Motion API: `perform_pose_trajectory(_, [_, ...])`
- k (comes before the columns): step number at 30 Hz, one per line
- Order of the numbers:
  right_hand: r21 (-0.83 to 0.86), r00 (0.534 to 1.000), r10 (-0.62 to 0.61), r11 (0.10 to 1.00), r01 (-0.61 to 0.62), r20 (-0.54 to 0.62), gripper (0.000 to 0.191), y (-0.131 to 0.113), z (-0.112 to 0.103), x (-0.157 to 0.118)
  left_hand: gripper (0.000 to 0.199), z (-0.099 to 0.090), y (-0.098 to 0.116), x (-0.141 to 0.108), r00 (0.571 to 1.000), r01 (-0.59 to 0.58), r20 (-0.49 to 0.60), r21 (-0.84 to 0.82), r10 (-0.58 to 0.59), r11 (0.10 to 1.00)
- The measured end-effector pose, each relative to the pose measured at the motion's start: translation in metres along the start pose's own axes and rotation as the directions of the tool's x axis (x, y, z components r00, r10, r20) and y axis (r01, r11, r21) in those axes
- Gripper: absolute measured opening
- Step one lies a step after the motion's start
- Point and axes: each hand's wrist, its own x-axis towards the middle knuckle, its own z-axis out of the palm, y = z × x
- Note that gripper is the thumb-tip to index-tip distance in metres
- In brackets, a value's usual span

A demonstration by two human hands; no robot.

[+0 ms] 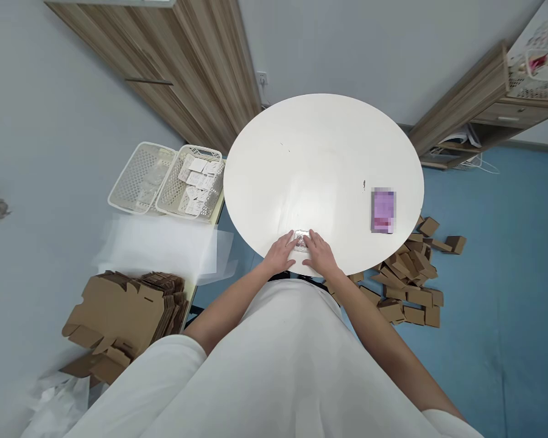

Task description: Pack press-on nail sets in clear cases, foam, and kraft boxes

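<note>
A small clear, shiny packet (302, 241) lies flat near the front edge of the round white table (322, 146). My left hand (280, 252) rests at its left side, fingers apart, with fingertips on the packet's edge. On the right side, my right hand (320, 252) touches it the same way, fingers spread. Neither hand is wrapped round it. What is inside the packet is too small to make out. A purple item (383, 211), pixelated, lies on the right part of the table.
Two white baskets (141, 176) (192, 182), the right one with packets, stand at the left. Nearer are translucent sheets (159, 243) and stacked flat cardboard (123, 310). Small brown boxes (411, 274) lie on the floor at right. Wooden cabinets (201, 61) stand behind.
</note>
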Motion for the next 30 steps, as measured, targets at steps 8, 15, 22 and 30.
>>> perform_pose_trajectory(8, [-0.205,0.998,-0.054,0.977,0.056,0.013,0.048,-0.005,0.004,0.015,0.066,-0.006,-0.01,0.008,0.993,-0.085,0.084,0.098,0.077,0.992])
perform_pose_trajectory(15, [-0.254,0.997,-0.036,0.966,0.051,0.064,0.031,-0.013,0.001,0.014,0.059,-0.012,-0.011,0.01,0.99,-0.127,0.078,0.155,0.116,0.98])
perform_pose_trajectory(22, [-0.175,0.979,0.041,0.985,-0.005,0.202,0.03,-0.035,-0.012,-0.002,0.034,-0.022,-0.007,-0.004,0.973,-0.23,0.029,0.252,0.231,0.94])
perform_pose_trajectory(30, [-0.22,0.993,0.121,0.968,-0.121,-0.01,0.056,-0.055,-0.005,-0.026,0.03,-0.027,-0.006,-0.002,0.956,-0.292,0.06,0.229,0.286,0.929])
